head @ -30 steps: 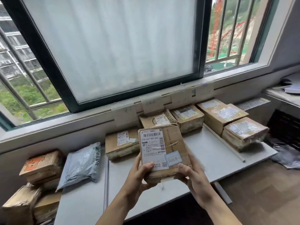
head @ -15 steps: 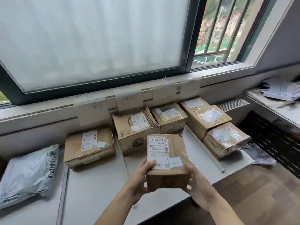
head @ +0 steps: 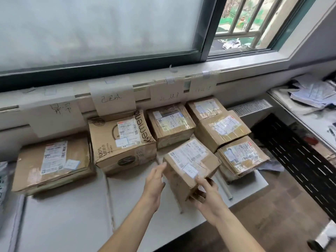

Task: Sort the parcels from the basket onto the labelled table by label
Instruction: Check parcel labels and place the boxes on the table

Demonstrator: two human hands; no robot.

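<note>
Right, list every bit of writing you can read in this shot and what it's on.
"100%": side of the big printed box.
"emen", cut off at both ends: right edge of that box's top.
Handwritten paper signs taped under the window: characters too scrawled to read.
Shipping labels on the held parcel and the other boxes: barcodes and print too small and blurred.

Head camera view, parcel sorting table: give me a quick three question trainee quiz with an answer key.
1. True or false: the held parcel has its shipping label facing up.
2. Which hand grips the parcel's near corner: A left hand, B right hand?
3. How many paper signs with legible handwriting hang from the window ledge?

Key: 1 true. 2 B; the left hand rests flat against the side. 3 four, the rightmost faint.
</note>
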